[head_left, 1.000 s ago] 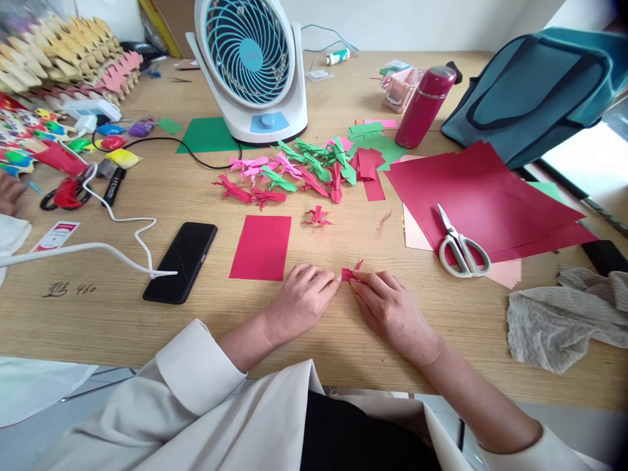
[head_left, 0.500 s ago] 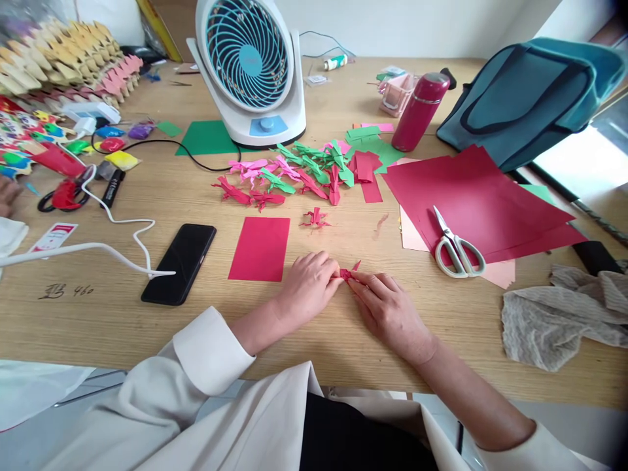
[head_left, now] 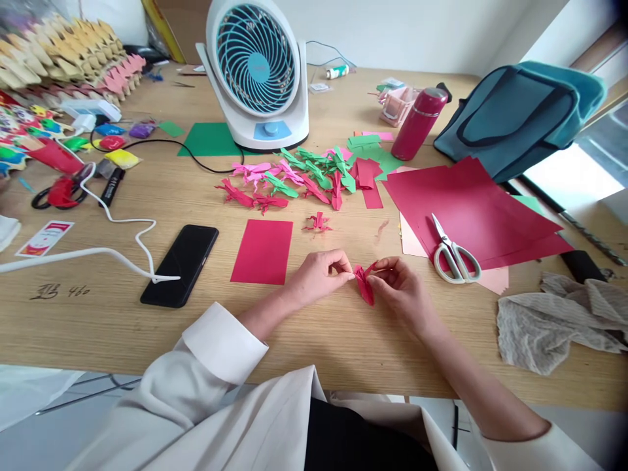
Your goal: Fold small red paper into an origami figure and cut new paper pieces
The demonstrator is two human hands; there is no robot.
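Observation:
Between my hands is a small red folded paper figure point(head_left: 364, 285), its longer end pointing down toward me. My left hand point(head_left: 321, 275) pinches its left edge between thumb and fingertip. On the other side my right hand point(head_left: 405, 288) grips it with thumb and fingers, near a thin pointed strip. A red paper rectangle point(head_left: 262, 251) lies flat left of my hands. Just beyond them stands a small red folded figure point(head_left: 318, 222) with leg-like strips. Further back is a pile of pink, green and red folded paper figures point(head_left: 314, 171).
White-handled scissors point(head_left: 456, 258) rest on large red sheets point(head_left: 471, 216) at right. Behind are a red flask point(head_left: 420, 124), a teal bag point(head_left: 515, 118) and a white fan point(head_left: 267, 134). A black phone point(head_left: 180, 265) lies left under a white cable; a grey cloth point(head_left: 554, 320) lies right.
The red figure has turned and shows more fully, its longer end now toward me. My fingers have shifted from covering it to pinching its edges. The view has moved slightly.

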